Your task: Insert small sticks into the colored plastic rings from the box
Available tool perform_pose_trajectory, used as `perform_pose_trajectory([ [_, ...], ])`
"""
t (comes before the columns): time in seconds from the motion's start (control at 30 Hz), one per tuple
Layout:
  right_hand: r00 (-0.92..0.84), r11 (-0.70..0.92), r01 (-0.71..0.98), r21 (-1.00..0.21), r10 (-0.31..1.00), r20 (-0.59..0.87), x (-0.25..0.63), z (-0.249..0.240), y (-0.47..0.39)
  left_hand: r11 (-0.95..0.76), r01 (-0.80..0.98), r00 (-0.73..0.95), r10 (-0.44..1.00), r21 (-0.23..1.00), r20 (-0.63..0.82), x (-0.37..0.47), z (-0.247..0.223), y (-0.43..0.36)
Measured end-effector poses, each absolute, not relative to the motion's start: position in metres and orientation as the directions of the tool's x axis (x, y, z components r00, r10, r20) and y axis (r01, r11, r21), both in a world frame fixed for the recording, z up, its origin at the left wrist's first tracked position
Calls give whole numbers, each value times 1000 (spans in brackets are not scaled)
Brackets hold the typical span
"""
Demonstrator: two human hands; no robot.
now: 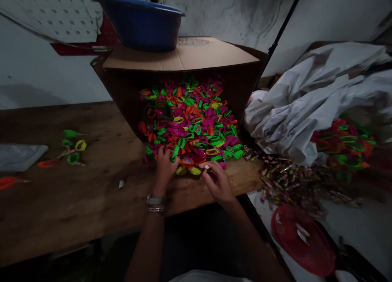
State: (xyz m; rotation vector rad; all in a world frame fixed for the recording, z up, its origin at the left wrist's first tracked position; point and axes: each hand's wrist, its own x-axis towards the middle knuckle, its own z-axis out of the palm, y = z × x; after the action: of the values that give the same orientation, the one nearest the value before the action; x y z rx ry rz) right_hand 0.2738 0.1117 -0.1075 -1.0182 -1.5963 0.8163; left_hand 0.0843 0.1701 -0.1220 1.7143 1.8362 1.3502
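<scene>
A heap of plastic toy watches in green, magenta, orange and yellow spills from a cardboard box lying on its side. At the heap's front left edge, my left hand has its fingers curled against a green toy watch. My right hand pinches a small wrapped piece with a whitish end between thumb and fingers; its kind is too small to make out. Between the hands lies an orange toy watch with a grey face, with yellow ones just below it.
A blue basin stands on the box. Several toy watches and a plastic bag lie on the wooden table at left. To the right are white sacking, small wrapped pieces and a red lid.
</scene>
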Motion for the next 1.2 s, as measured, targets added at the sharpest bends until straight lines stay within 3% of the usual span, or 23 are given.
perform_pose_trajectory([
  [0.07, -111, 344, 96, -934, 936, 333, 258, -114, 105, -154, 547, -257, 905, 823, 340, 81, -118, 173],
  [0.17, -78, 261, 59, -964, 964, 256, 250, -123, 101, -128, 161, -170, 973, 979, 155, 77, -113, 170],
  [0.27, -18, 205, 24, -978, 979, 205, 248, -122, 106, -50, -60, -63, 997, 997, 47, 78, -114, 166],
  [0.53, -25, 113, -69, -991, 993, 115, 223, -113, 156, -77, -29, -74, 994, 997, 74, 98, -118, 158],
  [0.7, 10, -5, -238, -971, 1000, -8, 223, -125, 155, -67, -4, -160, 985, 998, 65, 89, -122, 161],
  [0.83, -13, -125, -422, -898, 991, -132, 231, -129, 141, -130, 198, -234, 956, 972, 176, 78, -117, 158],
  [0.9, -55, -179, -500, -847, 983, -176, 233, -126, 134, -171, 343, -184, 952, 923, 245, 78, -109, 149],
  [0.97, -102, -233, -567, -790, 972, -214, 234, -122, 128, -240, 371, -42, 961, 897, 274, 82, -100, 136],
  [1.1, -251, -371, -655, -658, 928, -274, 238, -111, 116, -331, 251, 267, 927, 910, 263, 93, -90, 113],
  [1.2, -403, -497, -658, -566, 867, -293, 244, -103, 104, -262, 109, 241, 943, 959, 230, 99, -94, 107],
])
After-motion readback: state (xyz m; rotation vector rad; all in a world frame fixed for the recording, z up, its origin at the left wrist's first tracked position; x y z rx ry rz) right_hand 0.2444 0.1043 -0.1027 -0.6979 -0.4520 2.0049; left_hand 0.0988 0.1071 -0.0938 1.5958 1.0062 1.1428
